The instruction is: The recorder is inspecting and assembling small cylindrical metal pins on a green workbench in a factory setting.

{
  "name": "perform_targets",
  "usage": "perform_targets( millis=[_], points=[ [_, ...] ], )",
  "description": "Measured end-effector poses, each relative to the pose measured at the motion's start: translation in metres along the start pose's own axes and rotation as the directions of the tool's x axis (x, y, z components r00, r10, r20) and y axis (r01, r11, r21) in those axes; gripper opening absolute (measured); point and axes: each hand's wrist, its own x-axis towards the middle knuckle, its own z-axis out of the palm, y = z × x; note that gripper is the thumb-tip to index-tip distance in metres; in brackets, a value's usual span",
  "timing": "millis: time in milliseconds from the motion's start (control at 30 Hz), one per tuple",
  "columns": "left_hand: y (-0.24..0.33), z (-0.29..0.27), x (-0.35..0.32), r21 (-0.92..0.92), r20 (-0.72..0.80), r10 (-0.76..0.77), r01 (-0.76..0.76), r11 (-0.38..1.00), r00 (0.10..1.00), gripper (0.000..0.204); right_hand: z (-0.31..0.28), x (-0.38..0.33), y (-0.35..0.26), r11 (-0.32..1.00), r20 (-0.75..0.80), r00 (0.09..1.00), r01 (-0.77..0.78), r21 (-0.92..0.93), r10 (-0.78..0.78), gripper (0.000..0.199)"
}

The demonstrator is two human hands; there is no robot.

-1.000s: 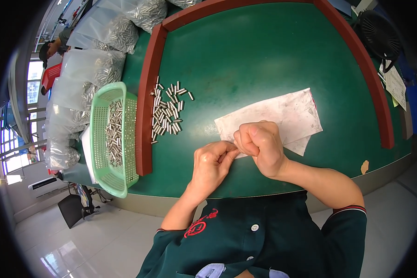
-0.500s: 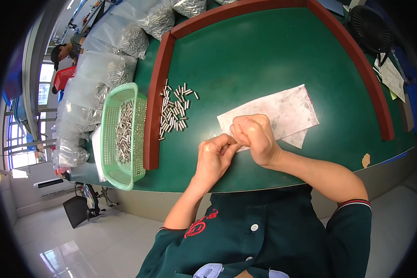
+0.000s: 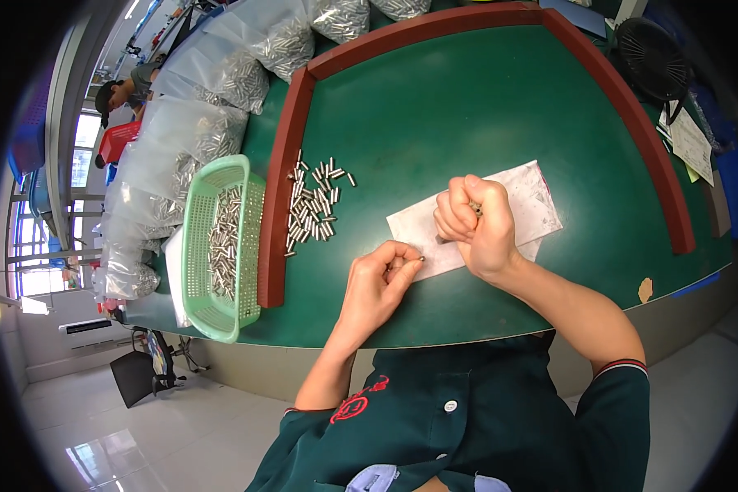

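Small silvery metal piece pinched in the left hand.
The right hand, curled around a mostly hidden brownish object, has just parted from it over the stained white cloth, seemingly freeing its tip; loose silver metal cylinders lie beyond.

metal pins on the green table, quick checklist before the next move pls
1. Left hand pinching a small piece: ok.
2. What the right hand is closed on: cannot tell, the object is mostly hidden.
3. Hands apart: ok, a gap shows between them.
4. Pale sheet clean: not ok, dark smudges show.
5. Loose metal pins clear of both hands: ok, beside the red-brown rail.
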Motion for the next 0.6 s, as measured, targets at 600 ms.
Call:
perform_targets(
  millis=[600],
  points=[
    [-0.033, -0.041, 0.019, -0.928, 0.126, -0.18, 0.18, 0.325, 0.976, 0.029, -0.002, 0.001, 0.002, 0.999, -0.024, 0.999, -0.032, -0.013, 0.032, 0.038]
  ],
)
